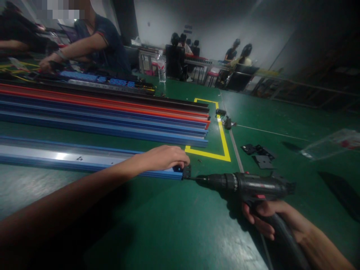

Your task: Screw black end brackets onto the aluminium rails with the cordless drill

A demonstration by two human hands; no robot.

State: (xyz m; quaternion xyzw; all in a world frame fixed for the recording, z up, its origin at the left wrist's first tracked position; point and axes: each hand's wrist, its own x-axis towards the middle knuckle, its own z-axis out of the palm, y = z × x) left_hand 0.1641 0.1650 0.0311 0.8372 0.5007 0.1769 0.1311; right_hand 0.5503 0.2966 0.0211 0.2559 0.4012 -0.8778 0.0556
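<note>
My left hand (pixel 168 157) lies over the right end of a long blue rail (pixel 163 175), its fingers curled against a small black end cap (pixel 187 172) there. A silvery strip (pixel 62 154) runs along the rail's inside. In my right hand (pixel 267 217) is a black power drill (pixel 253 185), gripped by its handle and pointing left. The drill's thin bit (pixel 194 178) reaches the end cap; whether it sits in a screw is too small to tell. My left fingertips are partly hidden behind the hand.
Several blue and orange rails (pixel 168 111) lie behind, ending near a yellow tape outline (pixel 225 142). Black plates (pixel 263 161) and a clear plastic bottle (pixel 332 144) lie on the green table (pixel 180 228) at right. An upright bottle (pixel 161 69) and a co-worker (pixel 95 41) are farther back.
</note>
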